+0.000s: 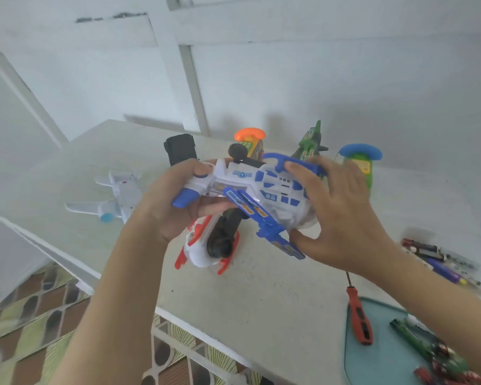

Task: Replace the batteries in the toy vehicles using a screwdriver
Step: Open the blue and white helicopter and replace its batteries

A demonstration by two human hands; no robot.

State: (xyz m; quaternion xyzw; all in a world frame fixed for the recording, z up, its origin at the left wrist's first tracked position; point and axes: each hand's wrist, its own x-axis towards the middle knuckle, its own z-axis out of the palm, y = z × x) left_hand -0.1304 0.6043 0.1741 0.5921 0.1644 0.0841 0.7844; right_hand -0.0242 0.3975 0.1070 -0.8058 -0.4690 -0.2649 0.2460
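Note:
Both my hands hold a white and blue toy plane (261, 190) in the air above the table. My left hand (164, 207) grips its tail end, fingers curled round the blue engine. My right hand (342, 215) clasps the nose end, thumb under a blue wing and fingers over the top. A red-handled screwdriver (358, 318) lies on the table at the right, by a teal tray (378, 357). Loose batteries (439, 262) lie at the far right.
A white and red toy (203, 245) sits on the table under the plane. A white toy plane (114, 195) lies at the left. A black toy (179, 151), an orange-topped toy (250, 140), a green toy plane (308, 143) and a green and blue toy (361, 162) stand behind. Several batteries (439, 359) fill the tray.

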